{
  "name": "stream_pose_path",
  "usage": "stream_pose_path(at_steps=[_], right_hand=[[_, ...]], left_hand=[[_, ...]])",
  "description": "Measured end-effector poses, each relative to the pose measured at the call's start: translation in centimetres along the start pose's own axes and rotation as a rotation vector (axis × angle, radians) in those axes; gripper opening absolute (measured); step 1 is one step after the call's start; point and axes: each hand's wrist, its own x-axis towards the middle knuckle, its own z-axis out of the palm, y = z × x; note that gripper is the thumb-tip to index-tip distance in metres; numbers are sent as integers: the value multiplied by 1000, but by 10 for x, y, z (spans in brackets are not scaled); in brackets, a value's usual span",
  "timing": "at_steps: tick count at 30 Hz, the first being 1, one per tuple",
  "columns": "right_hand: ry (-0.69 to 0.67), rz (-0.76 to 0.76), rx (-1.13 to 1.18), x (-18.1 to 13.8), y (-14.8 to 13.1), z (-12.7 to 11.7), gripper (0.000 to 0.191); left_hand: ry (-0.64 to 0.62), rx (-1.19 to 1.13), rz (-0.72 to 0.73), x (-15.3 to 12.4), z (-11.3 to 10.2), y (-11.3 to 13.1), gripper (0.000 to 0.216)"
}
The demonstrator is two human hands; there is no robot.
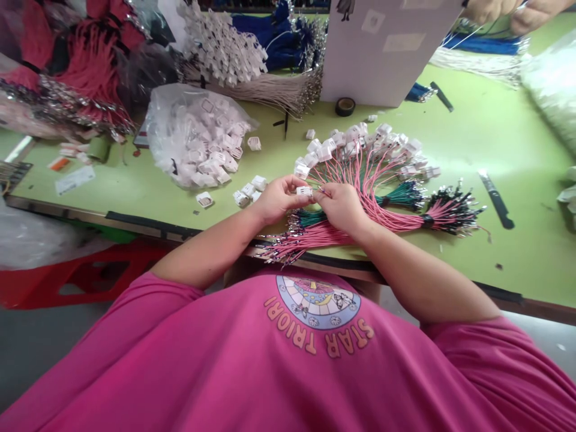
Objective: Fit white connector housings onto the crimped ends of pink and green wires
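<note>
My left hand (276,199) pinches a small white plastic connector (304,191) over the near edge of the green table (472,138). My right hand (341,206) is closed right beside it, fingertips on a thin pink wire at the connector. Under both hands lies a bundle of pink wires (310,237) with metal terminals, and a few green wires (310,217). Beyond my right hand fans a row of pink wires fitted with white connectors (360,144).
A clear bag of white connectors (198,141) lies left of centre, with loose ones (247,193) near it. Red wire bundles (85,66) fill the far left; a white box (382,48), a tape roll (345,106) and a black tool (496,198) sit beyond. Another person's hands (508,13) show top right.
</note>
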Motion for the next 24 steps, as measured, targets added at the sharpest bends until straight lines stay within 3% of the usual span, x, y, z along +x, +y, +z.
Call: stream_pose_path(at_steps=[6, 10, 15, 17, 20, 24], right_hand=[[-26, -26, -43, 6, 3, 8, 33], [-68, -57, -71, 14, 12, -1, 30], [88, -363, -387, 1, 7, -12, 39], [-47, -458, -507, -7, 2, -8, 41], [-317, -398, -646, -9, -1, 1, 36], [-390, -336, -514, 3, 7, 4, 22]], left_hand=[[18, 88, 14, -1, 2, 5, 55], [94, 213, 24, 0, -2, 8, 43], [242, 541, 120, 7, -10, 5, 25], [264, 603, 182, 12, -10, 4, 22], [290, 657, 266, 17, -6, 3, 22], [229, 763, 247, 8, -15, 17, 45]])
